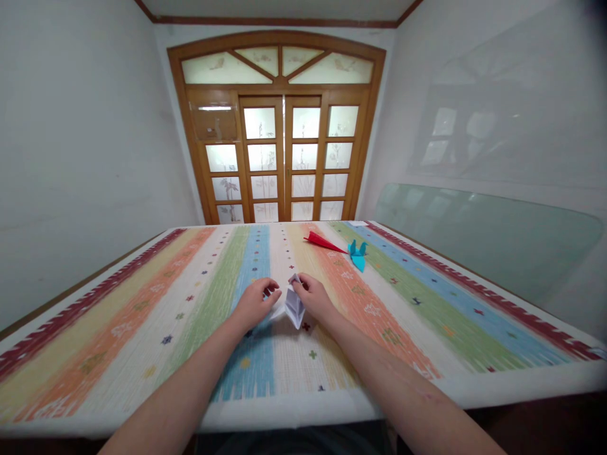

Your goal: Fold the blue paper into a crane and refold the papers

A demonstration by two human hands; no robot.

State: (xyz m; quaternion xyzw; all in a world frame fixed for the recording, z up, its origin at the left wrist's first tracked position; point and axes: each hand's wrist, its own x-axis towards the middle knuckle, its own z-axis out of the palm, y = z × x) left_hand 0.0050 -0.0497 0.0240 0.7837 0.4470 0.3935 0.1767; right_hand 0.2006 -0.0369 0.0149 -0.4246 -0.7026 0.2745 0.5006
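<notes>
A piece of white folded paper (294, 308) is held up over the near middle of the table, with creased, pointed flaps. My right hand (315, 297) pinches its upper edge between thumb and fingers. Just left of the paper is my left hand (256, 304), its fingers loosely curled with a gap between thumb and fingertips. A pale flap reaches toward this hand; whether they touch is hard to make out. Farther back on the right lie a red folded paper piece (325, 241), long and pointed, and a blue folded paper figure (357, 254) with upright tips.
A striped, patterned cloth (199, 328) covers the table beneath my arms. Beyond the far edge stand wooden doors (284, 151) with glass panes. A pale green glass panel (484, 230) rises along the right side, by the wall.
</notes>
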